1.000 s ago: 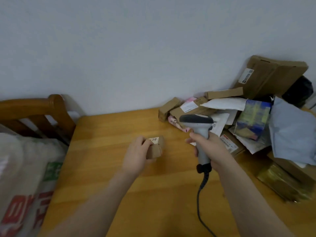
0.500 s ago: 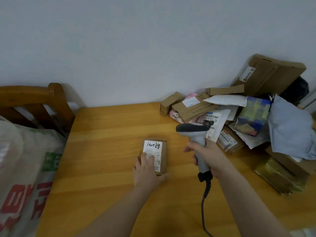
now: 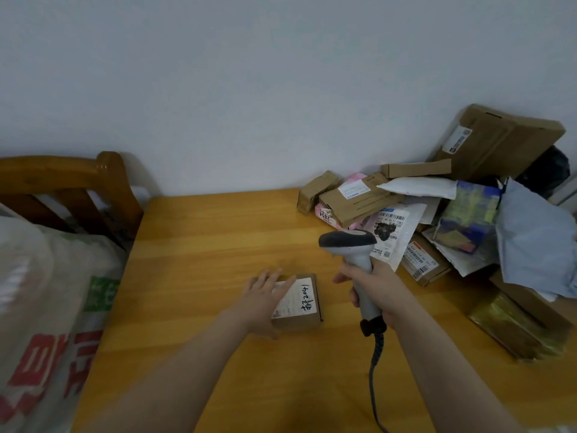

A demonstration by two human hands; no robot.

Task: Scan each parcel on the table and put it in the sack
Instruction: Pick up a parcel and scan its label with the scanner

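Cardboard, one small parcel, lies label-up on the desk between the two hands. The left hand touches it, its straight fingers spread flat over the left part of the top. The right hand is just beside it, wrapped round the handle of the single scanner. The scanner's head sits beyond and right of the box, nosing left. The box's long axis runs away from the person, and the handwriting follows it. I judge the scan comes next, which means tipping the head down onto the uncovered right strip of label. One sack waits well off to the left hand's outer side. Past the right hand is one pile of a dozen or so parcels, too overlapped to count exactly.
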